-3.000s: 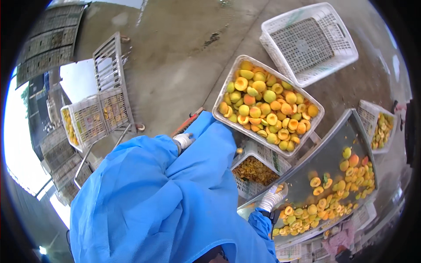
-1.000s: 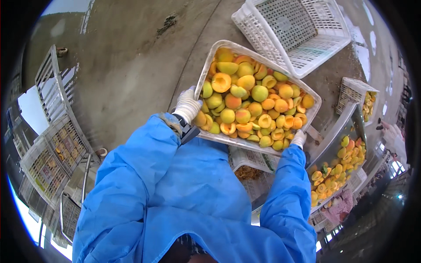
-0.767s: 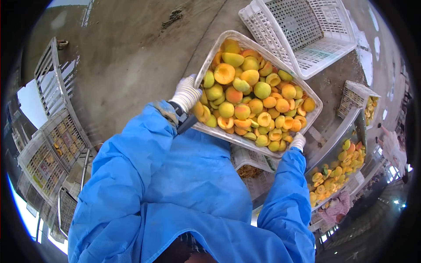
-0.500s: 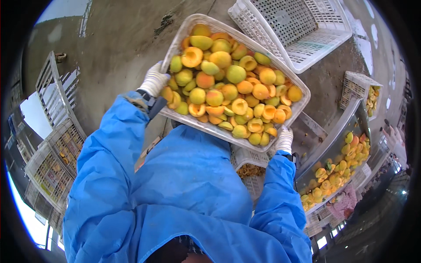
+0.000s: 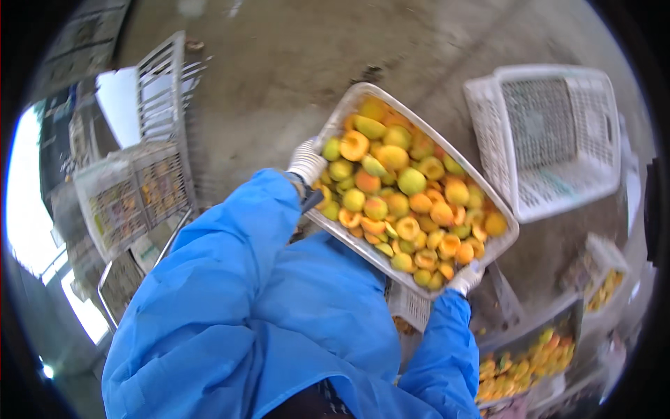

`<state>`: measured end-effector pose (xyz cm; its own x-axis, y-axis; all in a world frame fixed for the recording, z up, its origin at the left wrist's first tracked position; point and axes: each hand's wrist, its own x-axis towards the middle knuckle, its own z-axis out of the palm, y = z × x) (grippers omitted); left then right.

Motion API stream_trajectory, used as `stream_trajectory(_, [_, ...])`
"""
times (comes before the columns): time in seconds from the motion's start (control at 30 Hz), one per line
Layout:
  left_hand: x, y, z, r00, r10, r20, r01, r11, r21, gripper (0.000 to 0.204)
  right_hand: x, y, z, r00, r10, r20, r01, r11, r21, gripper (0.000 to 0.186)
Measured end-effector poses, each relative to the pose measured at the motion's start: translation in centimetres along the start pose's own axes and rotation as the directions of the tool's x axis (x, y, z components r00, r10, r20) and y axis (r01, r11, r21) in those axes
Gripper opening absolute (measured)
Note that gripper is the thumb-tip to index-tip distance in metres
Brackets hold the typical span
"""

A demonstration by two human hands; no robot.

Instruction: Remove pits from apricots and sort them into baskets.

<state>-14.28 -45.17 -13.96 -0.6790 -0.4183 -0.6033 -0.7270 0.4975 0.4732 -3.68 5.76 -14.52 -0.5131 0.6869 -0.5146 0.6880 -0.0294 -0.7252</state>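
Observation:
A white plastic crate [image 5: 333, 225] heaped with whole and halved yellow, orange and greenish fruit [image 5: 412, 184] is in both my gloved hands, held at a slant across the middle of the view. My left hand [image 5: 306, 162] is closed on its left end, and my right hand [image 5: 465, 278] grips its near right corner. My blue sleeves and apron fill the lower middle. Beneath the crate, partly hidden, is another white basket [image 5: 407, 305].
A white perforated basket [image 5: 506, 199] is at upper right, near the crate. A metal trough [image 5: 499, 341] with fruit and a smaller fruit basket [image 5: 593, 258] are at lower right. A slatted cart [image 5: 157, 98] with crates [image 5: 125, 199] stands at left on the concrete floor [image 5: 279, 56].
Three seconds ago my hands were off the crate; both took hold of it. Over the last half second my view has swung, shifting crate and surroundings rightward and down in the picture.

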Motion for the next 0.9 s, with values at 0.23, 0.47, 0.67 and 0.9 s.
stream_trajectory(0.23, [-0.8, 2.3, -1.1, 0.998, -0.009, 0.057, 0.014, 0.996, -0.088, 0.041, 1.7, 0.0, -0.9, 0.991, 0.107, 0.074, -0.105, 0.994, -0.038, 0.042])
stream_trajectory(0.47, [0.7, 1.8, -0.8, 0.99, 0.051, 0.135, -0.05, 0.999, -0.011, 0.034, -1.9, -5.6, 0.3, 0.84, 0.442, 0.314, -0.498, 0.858, 0.124, 0.039])
stream_trajectory(0.67, [5.1, -3.1, -3.1, 0.936, 0.259, 0.237, -0.23, 0.963, -0.142, 0.034, -7.2, -10.5, 0.1, 0.9, 0.283, 0.332, -0.326, 0.942, 0.078, 0.029])
stream_trajectory(0.9, [-7.3, 8.0, -20.0, 0.897, 0.033, 0.441, 0.271, 0.747, -0.607, 0.052, -14.2, -20.8, -0.4, 0.828, 0.294, 0.478, -0.364, 0.929, 0.059, 0.047])
